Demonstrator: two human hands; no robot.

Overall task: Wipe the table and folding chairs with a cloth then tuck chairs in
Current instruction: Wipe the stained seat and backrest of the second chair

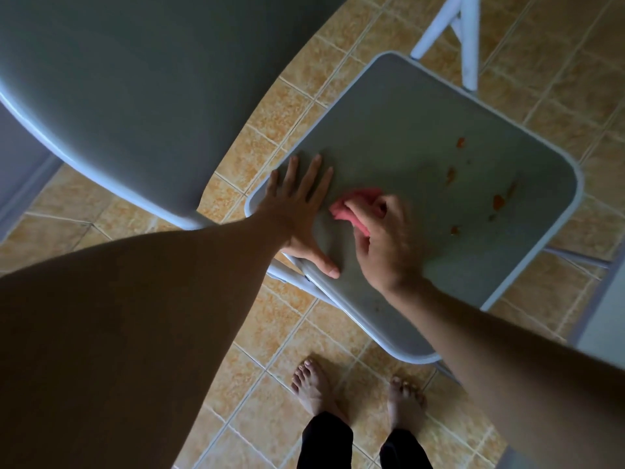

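The left hand (297, 211) is laid flat, fingers spread, on the near corner of the folding chair seat (406, 137), while the right hand (382, 238) is closed around a bunched pink cloth (348, 206) that is pressed on the seat beside it. The cloth is judged soft and light, best held as a wad. The chair looks light and may shift, so it is steadied. Orange stains (499, 201) are seen further on the grey seat. Tan floor tiles (270, 333) lie below.

Right hand (382, 238) presses pink cloth (345, 211) on stained chair seat (422, 137).
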